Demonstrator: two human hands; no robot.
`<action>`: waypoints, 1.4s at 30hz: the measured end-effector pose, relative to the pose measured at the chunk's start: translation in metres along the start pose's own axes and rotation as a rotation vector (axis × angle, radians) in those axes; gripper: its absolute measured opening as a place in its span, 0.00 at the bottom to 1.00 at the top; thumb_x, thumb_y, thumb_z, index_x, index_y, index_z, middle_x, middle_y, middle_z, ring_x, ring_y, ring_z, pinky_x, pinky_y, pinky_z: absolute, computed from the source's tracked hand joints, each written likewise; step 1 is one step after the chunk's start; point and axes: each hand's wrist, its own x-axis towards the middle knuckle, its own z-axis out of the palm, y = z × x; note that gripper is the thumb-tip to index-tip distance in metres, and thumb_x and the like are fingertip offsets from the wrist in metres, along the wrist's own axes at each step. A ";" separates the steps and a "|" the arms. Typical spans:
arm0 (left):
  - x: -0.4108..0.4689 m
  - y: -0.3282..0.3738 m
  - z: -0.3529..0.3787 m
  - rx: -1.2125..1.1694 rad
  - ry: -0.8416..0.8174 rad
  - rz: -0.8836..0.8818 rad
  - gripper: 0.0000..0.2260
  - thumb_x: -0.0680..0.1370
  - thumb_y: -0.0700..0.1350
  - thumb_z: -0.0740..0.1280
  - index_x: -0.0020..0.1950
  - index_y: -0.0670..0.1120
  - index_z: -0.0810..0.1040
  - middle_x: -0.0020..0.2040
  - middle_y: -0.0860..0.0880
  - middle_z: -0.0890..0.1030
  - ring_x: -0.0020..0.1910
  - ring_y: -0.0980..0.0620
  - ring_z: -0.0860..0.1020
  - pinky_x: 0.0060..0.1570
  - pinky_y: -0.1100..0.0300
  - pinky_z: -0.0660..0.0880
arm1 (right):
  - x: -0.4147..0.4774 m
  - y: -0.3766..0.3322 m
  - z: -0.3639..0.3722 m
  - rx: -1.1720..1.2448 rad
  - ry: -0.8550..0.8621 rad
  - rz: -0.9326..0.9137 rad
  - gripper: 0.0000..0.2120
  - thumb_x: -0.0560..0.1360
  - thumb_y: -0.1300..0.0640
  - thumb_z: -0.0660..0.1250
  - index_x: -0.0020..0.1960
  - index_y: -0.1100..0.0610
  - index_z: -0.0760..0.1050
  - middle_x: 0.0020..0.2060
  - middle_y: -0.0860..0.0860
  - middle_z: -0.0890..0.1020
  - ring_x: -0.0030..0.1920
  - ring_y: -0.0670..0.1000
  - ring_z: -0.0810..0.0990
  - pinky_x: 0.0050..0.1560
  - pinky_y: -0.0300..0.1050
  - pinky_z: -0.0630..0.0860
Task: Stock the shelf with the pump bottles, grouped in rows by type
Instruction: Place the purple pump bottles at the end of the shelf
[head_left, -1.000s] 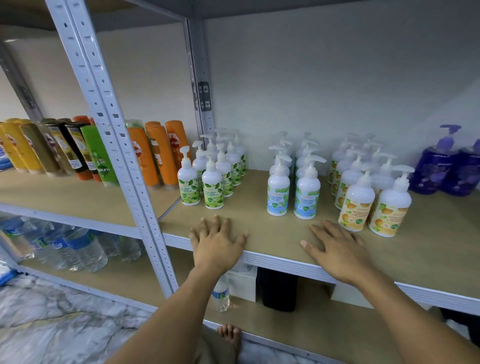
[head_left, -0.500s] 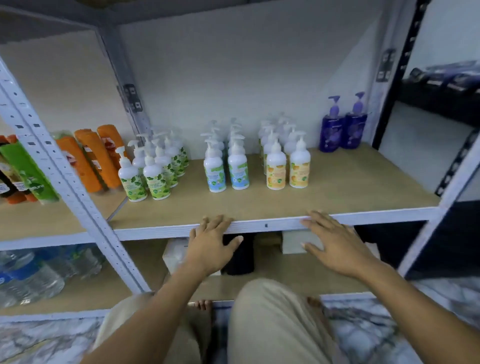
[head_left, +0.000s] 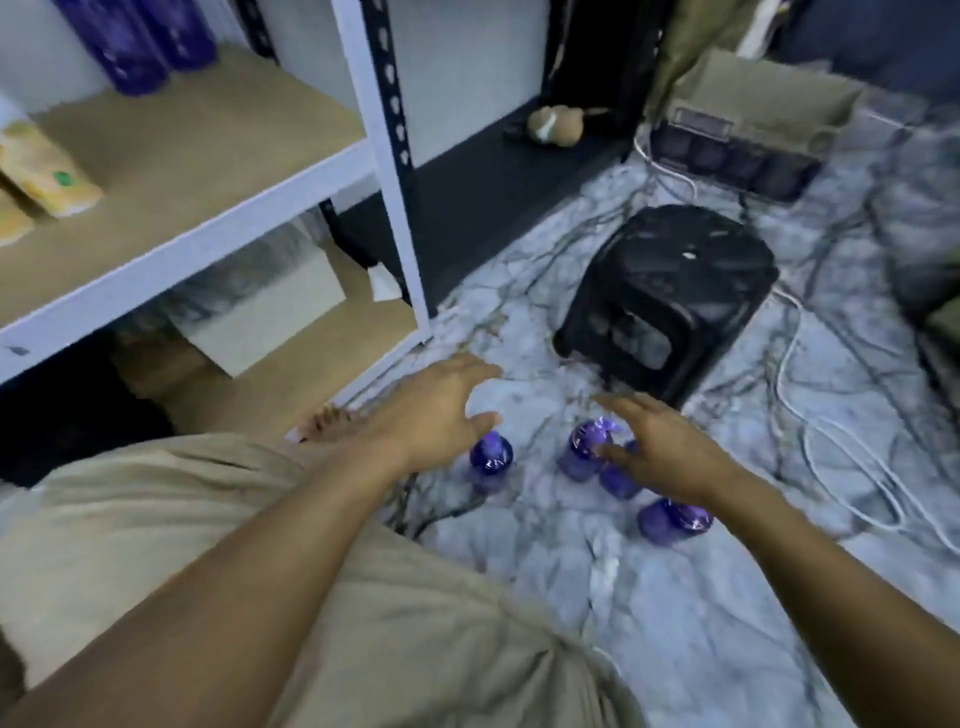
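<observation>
Several purple pump bottles stand on the marble floor: one just below my left hand, another under the fingers of my right hand, one more nearer to me. Both hands hover over them with fingers spread and hold nothing. On the wooden shelf two purple bottles stand at the back, and orange-labelled white bottles show at the left edge. The picture is blurred by motion.
A black plastic stool stands on the floor just beyond the bottles. White cables trail to its right. The white shelf upright rises left of the stool. A white box sits on the lower shelf. My knee fills the foreground.
My view has swung right and down, from the shelf to the floor. Both hands left the shelf edge and now hover over the purple bottles on the floor.
</observation>
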 end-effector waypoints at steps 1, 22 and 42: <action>0.011 0.010 0.010 0.026 -0.048 0.019 0.26 0.79 0.54 0.69 0.77 0.53 0.68 0.77 0.51 0.67 0.74 0.50 0.66 0.71 0.53 0.66 | -0.014 0.017 0.003 0.015 -0.001 0.059 0.32 0.77 0.49 0.71 0.77 0.53 0.65 0.72 0.54 0.71 0.70 0.57 0.72 0.67 0.49 0.70; 0.097 -0.016 0.098 0.388 -0.489 -0.185 0.19 0.75 0.36 0.65 0.61 0.57 0.77 0.62 0.50 0.76 0.64 0.45 0.72 0.64 0.49 0.62 | 0.078 0.051 0.067 -0.337 -0.160 0.253 0.18 0.78 0.54 0.63 0.67 0.45 0.70 0.59 0.52 0.80 0.64 0.59 0.70 0.70 0.66 0.55; 0.037 -0.012 -0.013 0.138 -0.032 -0.227 0.09 0.77 0.43 0.65 0.51 0.58 0.77 0.46 0.54 0.76 0.55 0.51 0.68 0.60 0.50 0.56 | 0.074 -0.060 -0.035 -0.087 0.030 0.085 0.03 0.73 0.46 0.68 0.45 0.43 0.77 0.42 0.43 0.80 0.55 0.49 0.72 0.69 0.65 0.50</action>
